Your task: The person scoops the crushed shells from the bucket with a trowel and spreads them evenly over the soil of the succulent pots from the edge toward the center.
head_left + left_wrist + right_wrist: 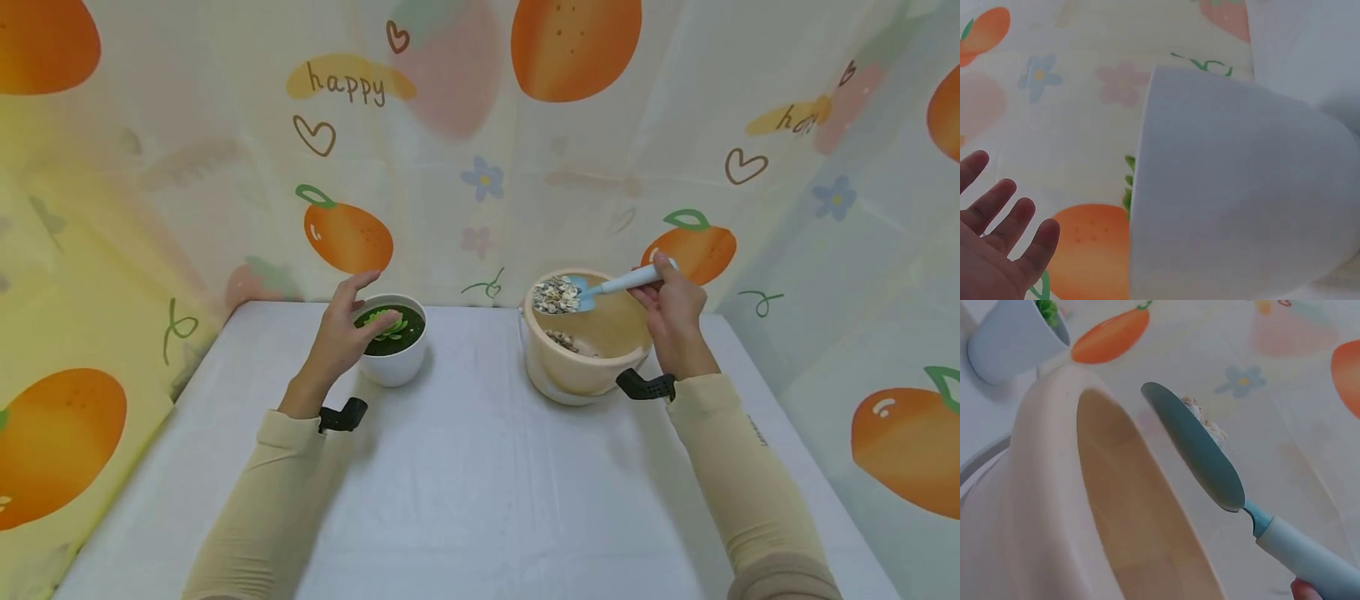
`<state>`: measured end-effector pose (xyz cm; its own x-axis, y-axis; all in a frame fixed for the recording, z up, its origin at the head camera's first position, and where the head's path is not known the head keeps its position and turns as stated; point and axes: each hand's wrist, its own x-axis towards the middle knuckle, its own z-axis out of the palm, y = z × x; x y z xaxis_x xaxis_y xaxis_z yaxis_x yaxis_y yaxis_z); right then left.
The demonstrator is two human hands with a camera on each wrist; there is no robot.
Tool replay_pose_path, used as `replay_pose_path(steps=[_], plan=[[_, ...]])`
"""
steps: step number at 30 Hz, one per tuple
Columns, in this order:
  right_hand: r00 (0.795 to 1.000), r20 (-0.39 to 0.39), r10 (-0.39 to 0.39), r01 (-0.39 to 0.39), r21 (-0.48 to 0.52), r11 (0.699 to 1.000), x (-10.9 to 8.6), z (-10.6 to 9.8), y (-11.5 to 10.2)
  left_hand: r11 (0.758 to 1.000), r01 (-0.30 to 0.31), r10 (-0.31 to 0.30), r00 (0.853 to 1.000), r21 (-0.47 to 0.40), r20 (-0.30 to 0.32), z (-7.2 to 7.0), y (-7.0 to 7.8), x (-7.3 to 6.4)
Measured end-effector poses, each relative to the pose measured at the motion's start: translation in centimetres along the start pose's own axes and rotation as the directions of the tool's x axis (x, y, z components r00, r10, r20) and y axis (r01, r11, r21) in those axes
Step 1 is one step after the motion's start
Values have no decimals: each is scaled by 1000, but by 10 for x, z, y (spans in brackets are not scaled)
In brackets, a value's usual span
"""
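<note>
In the head view my right hand (675, 321) grips the pale handle of a small blue garden trowel (590, 297). Its blade carries a heap of whitish-grey chips (555, 296) above a cream bucket (577, 375). More chips (561, 340) lie at the bucket's bottom. From the right wrist view, the underside of the trowel blade (1200, 450) shows above the bucket's rim (1054, 425). My left hand (348, 333), fingers spread, is at a white pot (393, 367) with a green succulent (386, 325) in dark soil. The left wrist view shows these fingers apart from the pot wall (1241, 187).
A white cloth (480, 483) covers the table. Behind it and at both sides hangs a curtain (480, 233) printed with oranges, hearts and flowers. The pot stands left of the bucket, both near the table's back edge. Each wrist wears a black camera mount (345, 415).
</note>
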<state>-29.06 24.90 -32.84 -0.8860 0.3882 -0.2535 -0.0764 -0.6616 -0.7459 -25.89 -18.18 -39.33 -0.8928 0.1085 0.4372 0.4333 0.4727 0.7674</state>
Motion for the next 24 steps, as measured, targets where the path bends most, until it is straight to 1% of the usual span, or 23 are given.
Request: replay_pose_path(steps=[10, 19, 24], plan=[[998, 40, 52, -53, 20, 998, -2, 14, 6, 998, 47, -46, 999, 49, -12, -11, -16, -6], [998, 46, 44, -44, 17, 999, -2, 25, 17, 994, 76, -75, 997, 80, -17, -16, -25, -11], [998, 43, 53, -53, 3, 999, -3, 32, 23, 991, 99, -99, 995, 85, -2, -19, -29, -13]])
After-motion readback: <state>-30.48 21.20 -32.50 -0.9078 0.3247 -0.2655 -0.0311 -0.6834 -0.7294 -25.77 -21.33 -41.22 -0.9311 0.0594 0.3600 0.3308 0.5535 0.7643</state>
